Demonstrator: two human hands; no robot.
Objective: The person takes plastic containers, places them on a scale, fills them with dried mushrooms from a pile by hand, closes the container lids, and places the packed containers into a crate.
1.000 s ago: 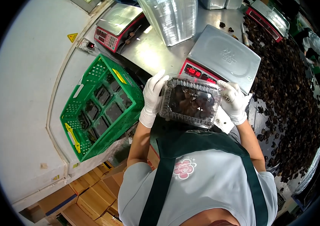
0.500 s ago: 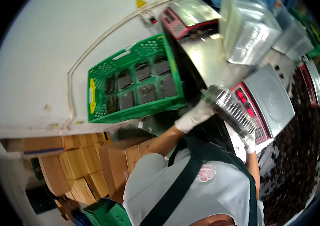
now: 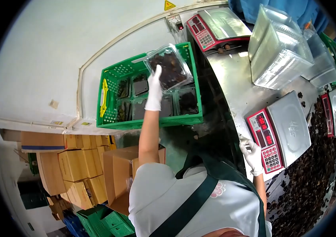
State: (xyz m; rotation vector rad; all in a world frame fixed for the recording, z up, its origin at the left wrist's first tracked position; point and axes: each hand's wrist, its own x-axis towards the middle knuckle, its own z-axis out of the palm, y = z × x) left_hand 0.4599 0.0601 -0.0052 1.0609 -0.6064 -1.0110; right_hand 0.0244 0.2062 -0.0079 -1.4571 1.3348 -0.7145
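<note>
My left hand (image 3: 155, 89), in a white glove, grips a clear plastic clamshell box (image 3: 170, 67) filled with dark brown pieces. The box is tilted over the back right part of a green crate (image 3: 150, 123). Inside the crate stand several similar filled boxes (image 3: 139, 107), set in rows. My right hand (image 3: 251, 156), also gloved, is beside the keypad side of a red and silver weighing scale (image 3: 288, 128). Its fingers are loosely bent and apart, and I see nothing held in them. Red digits glow on the scale's display, and its plate carries nothing.
A steel table (image 3: 231, 75) carries stacked clear boxes (image 3: 278, 51) and a second scale (image 3: 219, 27). A large heap of dark pieces (image 3: 306, 185) spreads at the right. Cardboard cartons (image 3: 79, 168) and green crates (image 3: 106, 221) stand at the lower left.
My left hand has carried the clamshell box from beside the scale up and left to the green crate. My right hand has let go of it and stays near the scale.
</note>
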